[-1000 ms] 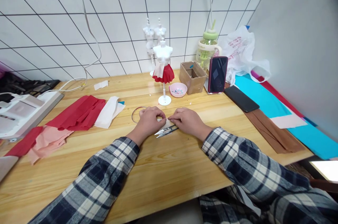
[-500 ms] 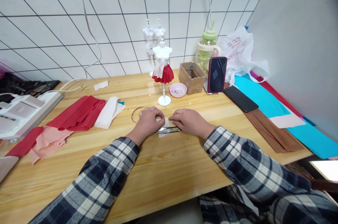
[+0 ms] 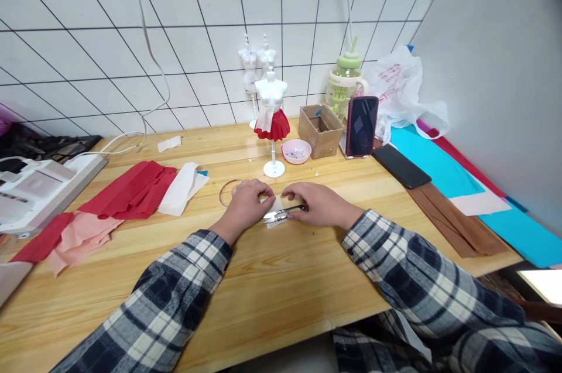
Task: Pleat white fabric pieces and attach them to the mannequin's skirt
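My left hand (image 3: 248,204) is closed in a pinch at the left edge of a small white cloth piece (image 3: 277,203), which lies low over the table. My right hand (image 3: 319,204) has thumb and fingers around the handle end of a pair of thread snips (image 3: 285,213). The snips' blades point left across the cloth, close to my left fingertips. Just behind my left hand a thin ring-shaped band (image 3: 223,192) lies on the wood, partly hidden by that hand. Beyond both hands stands a small white dress form (image 3: 271,95) wearing a red pleated skirt (image 3: 277,125) with a pale strip at its waist.
A pink dish of beads (image 3: 296,152), a cardboard box (image 3: 321,132), a propped phone (image 3: 362,127) and a green-lidded bottle (image 3: 346,83) stand at the back. Red cloth (image 3: 129,190) lies left; a black phone (image 3: 401,166) and brown cloth (image 3: 452,218) lie right.
The snips lay on the table under my right fingertips; now my right hand has them, turned with the handle raised into the fingers. My left hand has stayed in place.
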`<state>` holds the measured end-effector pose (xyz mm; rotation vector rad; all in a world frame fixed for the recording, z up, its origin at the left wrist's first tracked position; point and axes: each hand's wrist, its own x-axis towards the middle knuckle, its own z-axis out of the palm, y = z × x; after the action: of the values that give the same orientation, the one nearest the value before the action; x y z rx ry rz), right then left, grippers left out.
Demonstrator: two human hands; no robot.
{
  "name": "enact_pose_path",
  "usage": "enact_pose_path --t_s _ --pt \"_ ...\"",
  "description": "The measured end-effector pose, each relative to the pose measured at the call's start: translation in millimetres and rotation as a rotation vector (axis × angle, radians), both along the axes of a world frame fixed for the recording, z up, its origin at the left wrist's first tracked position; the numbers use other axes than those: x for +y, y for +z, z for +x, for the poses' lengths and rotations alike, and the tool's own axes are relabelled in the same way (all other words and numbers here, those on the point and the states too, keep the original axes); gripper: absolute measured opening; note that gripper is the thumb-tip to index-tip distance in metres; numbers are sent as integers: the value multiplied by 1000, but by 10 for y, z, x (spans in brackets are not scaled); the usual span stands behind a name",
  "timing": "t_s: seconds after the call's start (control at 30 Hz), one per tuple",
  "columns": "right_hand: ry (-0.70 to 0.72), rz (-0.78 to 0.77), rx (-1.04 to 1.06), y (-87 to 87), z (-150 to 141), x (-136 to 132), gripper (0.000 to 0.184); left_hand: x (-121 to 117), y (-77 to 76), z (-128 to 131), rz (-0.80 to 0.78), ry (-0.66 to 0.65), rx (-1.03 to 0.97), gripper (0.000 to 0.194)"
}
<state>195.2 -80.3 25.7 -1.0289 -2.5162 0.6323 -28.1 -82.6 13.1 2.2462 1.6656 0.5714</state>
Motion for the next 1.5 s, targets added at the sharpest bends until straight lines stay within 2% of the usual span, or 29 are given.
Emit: enact_pose_path --t_s 0.1,0.2,0.3,0.37,0.53,0.7,0.83,0.97,1.03,1.17,1.37,1.5 --pt "-35 -7 41 -2 2 -3 48 0 3 2 -7 1 -2 18" --pt "-55 0 41 -7 1 4 34 0 7 9 -9 11 4 18" --pt "-42 -10 -52 4 3 5 16 -8 17 6 -8 9 -15 17" --pt "-1 -13 -107 18 0 -3 13 -18 25 -7 -16 3 -40 17" --pt "118 -62 -73 55 -2 -15 14 -32 33 -66 -57 -29 -88 19" --pt "66 -100 25 97 39 1 34 -25 38 -88 -59 -38 -85 20" --pt "113 -149 74 119 48 -11 25 -14 31 -91 -49 -32 -86 19" --pt "157 -66 208 129 41 -32 23 -2 28 -92 -48 -27 -99 20" --pt "144 -42 273 125 41 -33 23 -7 36 -88 -56 -15 -105 21" --pt "111 -90 363 78 13 -30 21 -36 47 -69 -100 14 -167 21" --pt "25 62 228 -71 -116 -33 42 -18 4 -51 -140 71 -294 25" --pt "-38 39 231 -133 -141 -7 38 9 -7 -56 -148 140 -336 27"
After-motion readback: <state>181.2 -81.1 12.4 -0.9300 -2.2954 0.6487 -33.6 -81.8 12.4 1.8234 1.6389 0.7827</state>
